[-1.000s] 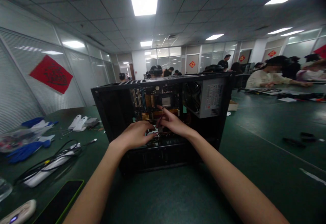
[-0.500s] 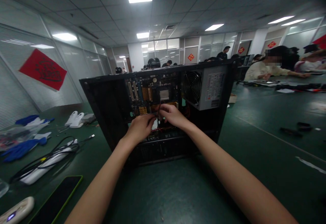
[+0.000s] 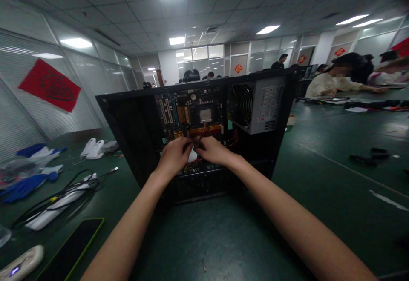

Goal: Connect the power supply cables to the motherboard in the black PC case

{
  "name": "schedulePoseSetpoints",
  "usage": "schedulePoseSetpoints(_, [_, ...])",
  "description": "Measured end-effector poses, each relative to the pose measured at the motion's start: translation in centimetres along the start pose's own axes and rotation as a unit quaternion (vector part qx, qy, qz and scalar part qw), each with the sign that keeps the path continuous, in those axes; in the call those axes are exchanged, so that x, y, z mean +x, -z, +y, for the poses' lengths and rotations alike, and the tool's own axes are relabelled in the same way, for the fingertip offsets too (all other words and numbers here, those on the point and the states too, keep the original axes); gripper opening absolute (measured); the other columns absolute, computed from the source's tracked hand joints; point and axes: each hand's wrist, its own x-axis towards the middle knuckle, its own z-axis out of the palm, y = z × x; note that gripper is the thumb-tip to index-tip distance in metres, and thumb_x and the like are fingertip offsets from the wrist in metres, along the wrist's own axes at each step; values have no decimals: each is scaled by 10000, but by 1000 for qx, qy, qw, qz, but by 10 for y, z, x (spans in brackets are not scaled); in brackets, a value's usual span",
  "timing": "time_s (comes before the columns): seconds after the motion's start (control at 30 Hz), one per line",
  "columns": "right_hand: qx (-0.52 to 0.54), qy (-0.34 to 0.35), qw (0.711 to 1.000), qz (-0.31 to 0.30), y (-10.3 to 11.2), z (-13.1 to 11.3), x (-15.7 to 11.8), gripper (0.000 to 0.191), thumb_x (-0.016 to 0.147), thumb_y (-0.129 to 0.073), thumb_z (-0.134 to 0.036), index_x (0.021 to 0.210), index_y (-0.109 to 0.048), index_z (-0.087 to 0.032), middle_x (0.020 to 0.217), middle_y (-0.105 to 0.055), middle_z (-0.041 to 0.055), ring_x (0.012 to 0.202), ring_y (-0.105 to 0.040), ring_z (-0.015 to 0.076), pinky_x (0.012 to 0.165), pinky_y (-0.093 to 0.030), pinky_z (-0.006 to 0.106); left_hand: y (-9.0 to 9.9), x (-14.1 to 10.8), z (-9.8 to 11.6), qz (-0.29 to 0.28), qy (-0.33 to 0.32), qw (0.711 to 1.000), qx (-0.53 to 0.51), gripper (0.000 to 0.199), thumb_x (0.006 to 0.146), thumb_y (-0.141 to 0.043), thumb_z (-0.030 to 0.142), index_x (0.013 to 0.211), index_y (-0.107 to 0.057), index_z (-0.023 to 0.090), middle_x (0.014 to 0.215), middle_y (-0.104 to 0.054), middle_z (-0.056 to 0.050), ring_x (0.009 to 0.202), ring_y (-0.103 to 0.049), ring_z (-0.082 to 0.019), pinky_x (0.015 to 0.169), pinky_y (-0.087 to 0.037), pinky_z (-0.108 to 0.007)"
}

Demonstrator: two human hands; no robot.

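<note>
An open black computer case (image 3: 128,119) stands on the green table, its inside facing me. Within it are a motherboard (image 3: 215,102) and, at the upper right, a grey power supply (image 3: 267,106) with a round fan. My left hand (image 3: 174,155) and my right hand (image 3: 214,150) meet in front of the board's lower edge. Both have their fingertips pinched on a thin dark cable (image 3: 202,133), which rises from between them toward the board. The cable's end is hidden by the fingers. Reddish and yellow wires (image 3: 194,165) hang below the hands.
On the left lie a white power strip (image 3: 60,206) with black cable, blue gloves (image 3: 30,186), white plug-like items (image 3: 92,148) and a phone (image 3: 72,251) with a green edge. A person (image 3: 332,81) sits at the far right. Small black pieces (image 3: 364,160) lie on the right.
My right hand has come down slightly and closer to my left hand, with the cable still between the fingers. The view has shifted a little.
</note>
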Motion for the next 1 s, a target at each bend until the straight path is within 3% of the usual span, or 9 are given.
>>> schedulePoseSetpoints(0.27, [-58,-7,998,-19,-4,1,-2,157,934,-558,-157,986,-701,-115,970,-732,156,934,-673,273,810,-453,340,0,-2,1,24,-45,997,-59,201,951,-556,222,1086,-704,205,1059,-715,-48,996,-672,-217,849,-504,-330])
schedulePoseSetpoints(0.5, [-55,-11,998,-24,-4,2,-3,168,917,-559,-129,1029,-684,-134,1056,-725,156,1045,-661,278,884,-450,338,-2,-1,-4,12,-51,996,-69,197,942,-561,201,1066,-714,204,1026,-702,-53,976,-662,-210,832,-502,-320])
schedulePoseSetpoints(0.67, [-70,-14,997,-26,-2,-1,-3,266,864,-562,-96,1113,-653,-81,1135,-699,210,1101,-641,330,917,-463,393,-2,-1,-2,-15,-59,997,-52,225,946,-530,193,1069,-717,218,1047,-682,-59,986,-658,-217,856,-506,-331])
schedulePoseSetpoints(0.8, [13,5,1000,12,-1,-4,-2,388,726,-591,-9,1089,-676,-118,1107,-715,130,1051,-651,271,913,-469,348,-4,-1,-3,-21,-62,997,-34,198,930,-515,163,1027,-685,188,1015,-662,-71,971,-648,-225,835,-506,-334])
schedulePoseSetpoints(0.93, [132,-2,990,58,-1,1,3,131,822,-633,-176,922,-714,-156,904,-729,46,822,-653,185,751,-473,289,-5,-2,-8,-2,-41,999,-28,135,932,-507,174,955,-640,175,941,-647,-67,918,-637,-222,793,-496,-334])
schedulePoseSetpoints(1.0, [174,-25,982,65,0,5,6,140,860,-623,-264,831,-712,-160,790,-711,28,742,-631,165,681,-455,274,-6,-1,-9,-5,-32,999,-31,121,927,-508,175,926,-629,175,917,-645,-64,898,-632,-221,779,-489,-335])
